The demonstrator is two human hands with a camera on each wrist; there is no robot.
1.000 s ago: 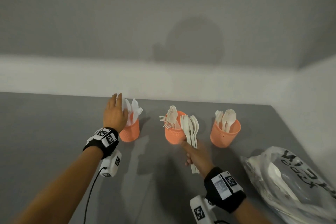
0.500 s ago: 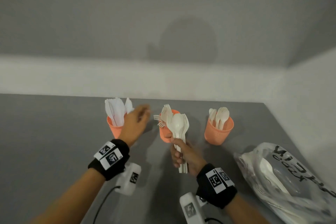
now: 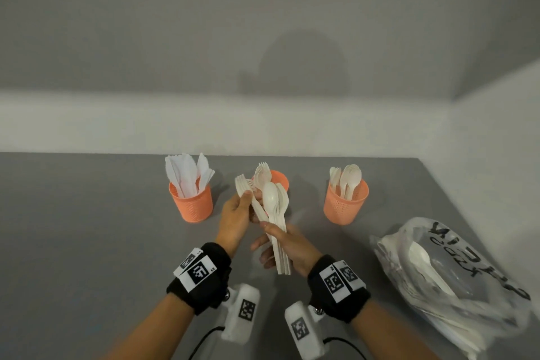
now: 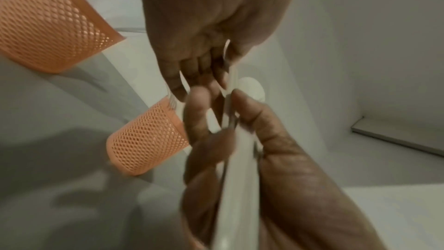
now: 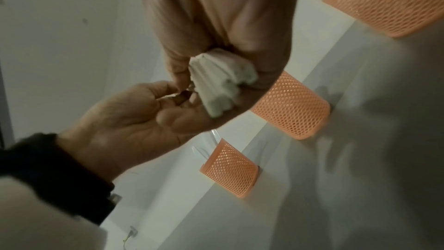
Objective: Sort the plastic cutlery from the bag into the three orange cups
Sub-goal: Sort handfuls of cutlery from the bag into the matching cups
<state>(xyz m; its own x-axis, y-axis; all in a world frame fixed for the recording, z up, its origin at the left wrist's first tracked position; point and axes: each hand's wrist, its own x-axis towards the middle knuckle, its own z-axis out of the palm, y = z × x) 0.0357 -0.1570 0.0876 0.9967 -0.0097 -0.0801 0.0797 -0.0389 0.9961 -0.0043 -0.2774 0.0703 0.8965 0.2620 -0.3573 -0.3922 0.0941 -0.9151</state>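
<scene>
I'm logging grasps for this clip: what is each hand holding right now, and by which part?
The right hand grips a bundle of cutlery by the handles. The left hand pinches forks near their heads.

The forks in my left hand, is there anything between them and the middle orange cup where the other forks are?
The left hand holds the forks just left of the middle cup. The bundle of cutlery in the right hand's grip stands up in front of that cup, covering most of it in the head view. It may crowd the drop.
</scene>
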